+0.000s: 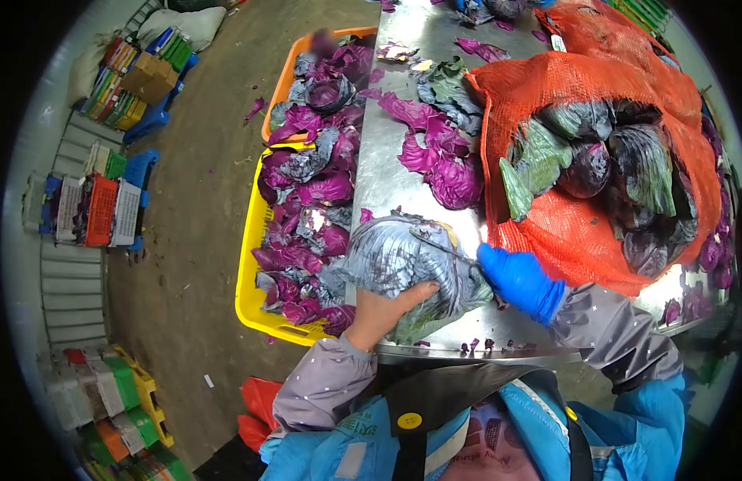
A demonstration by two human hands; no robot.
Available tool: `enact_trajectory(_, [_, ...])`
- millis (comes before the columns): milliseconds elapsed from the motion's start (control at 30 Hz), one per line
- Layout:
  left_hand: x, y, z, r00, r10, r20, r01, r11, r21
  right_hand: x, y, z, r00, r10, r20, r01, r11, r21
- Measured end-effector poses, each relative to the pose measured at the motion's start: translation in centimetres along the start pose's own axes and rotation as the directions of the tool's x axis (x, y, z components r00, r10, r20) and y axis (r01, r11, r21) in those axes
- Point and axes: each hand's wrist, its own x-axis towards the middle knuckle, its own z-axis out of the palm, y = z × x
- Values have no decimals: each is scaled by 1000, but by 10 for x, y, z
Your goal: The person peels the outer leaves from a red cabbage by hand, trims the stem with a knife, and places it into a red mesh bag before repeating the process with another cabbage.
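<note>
A red cabbage [391, 255] with grey-purple outer leaves rests on the metal table near its front left edge. My bare left hand [387, 311] grips it from the near side, thumb across the leaves. In a blue glove, my right hand [519, 280] is closed around a knife whose thin dark blade [441, 246] lies over the top right of the cabbage. The glove hides the knife's handle. Just right of that hand is an orange-red mesh sack [539, 240], gaping open on several whole cabbages [586, 167].
Left of the table stand a yellow crate [249, 276] and an orange crate [289, 68], both full of torn purple leaves. Loose leaves [451, 178] lie on the metal table [379, 172]. Stacked crates [102, 208] line the far left wall beyond the floor.
</note>
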Motion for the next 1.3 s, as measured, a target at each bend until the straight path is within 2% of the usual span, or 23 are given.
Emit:
enact_trajectory(33, [1, 0, 2, 999, 39, 3, -39, 999, -5, 2, 3, 2, 1000, -7, -22, 6, 1000, -28])
enact_trajectory(67, [0, -8, 7, 989, 148, -29, -138, 967, 214, 3, 4, 1, 1000, -1, -19, 1, 1000, -28])
enact_trajectory(100, [4, -9, 7, 987, 155, -28, -146, 967, 209, 6, 6, -2, 997, 54, 58, -52, 998, -29])
enact_trajectory(167, [6, -4, 10, 999, 43, 1, -43, 998, 39, 7, 7, -4, 983, 110, 150, -106, 994, -37])
enact_trajectory(233, [6, 9, 18, 997, -65, 49, 67, 997, -31, 13, 9, 6, 995, 94, 35, -90, 991, -95])
enact_trajectory(267, [1, 24, 30, 982, -144, 119, 85, 913, 400, 22, 13, 14, 958, 249, 145, -238, 967, -89])
enact_trajectory(300, [-1, 33, 43, 961, -233, 152, 39, 653, 756, 25, 26, 31, 958, 254, 133, -244, 966, -89])
enact_trajectory(333, [-13, 26, 61, 949, 285, 138, -292, 620, 728, 25, 47, 50, 976, 208, 60, -203, 976, -84])
enact_trajectory(367, [-22, 29, 72, 920, 351, 172, -353, 556, 752, 27, 46, 43, 987, 162, -8, -162, 983, -85])
enact_trajectory(433, [-19, 23, 59, 935, 309, 174, -337, 624, 705, 23, 49, 25, 990, 45, 132, -24, 987, -159])
enact_trajectory(533, [-16, -17, 0, 950, 312, -20, -283, 887, 365, 40, 57, 29, 951, 178, 253, -136, 975, -173])
enact_trajectory(633, [-49, -47, -30, 957, 181, -229, -195, 980, -42, 79, 92, 85, 959, 263, 105, -282, 909, 307])
enact_trajectory(700, [-68, -48, -33, 944, -30, -328, -20, 988, -150, 104, 37, 38, 965, 244, -94, -230, 964, 135])
enact_trajectory(733, [-71, -40, -30, 941, -60, -334, -11, 978, -206, 125, 27, 35, 973, 212, -94, -199, 971, 134])
enact_trajectory(767, [-70, -31, -23, 922, -112, -370, 48, 983, -177, 147, 18, 31, 979, 183, -94, -170, 977, 132])
enact_trajectory(833, [-72, -32, -12, 935, 50, -351, -29, 997, 65, 184, -11, 13, 997, 15, -70, -4, 989, 150])
enact_trajectory(900, [-73, -27, -4, 933, 89, -348, -63, 994, 84, 199, -60, -27, 998, 8, -58, 27, 818, 575])
enact_trajectory(967, [-80, -40, -7, 928, 45, -369, 19, 985, 169, 182, -98, -69, 995, -17, -97, 81, 692, 717])
enact_trajectory(1067, [-96, -33, -1, 914, -34, -404, 149, 955, 256, 137, -103, -95, 985, -123, 124, -10, 672, 741])
enact_trajectory(1100, [-97, -29, 0, 911, -38, -411, 153, 956, 251, 126, -81, -67, 925, -364, -110, 333, 633, 699])
enact_trajectory(1133, [-97, -24, 1, 924, -36, -380, 145, 954, 264, 104, -88, -78, 970, -118, 210, -64, 716, 695])
enact_trajectory(1233, [-82, -15, -2, 947, 0, -320, 105, 945, 310, 66, -46, -26, 980, -185, 69, 115, 818, 563])
enact_trajectory(1300, [-69, -12, -7, 980, 79, -183, -18, 949, 315, 45, -30, -1, 942, -247, -228, 310, 900, 305])
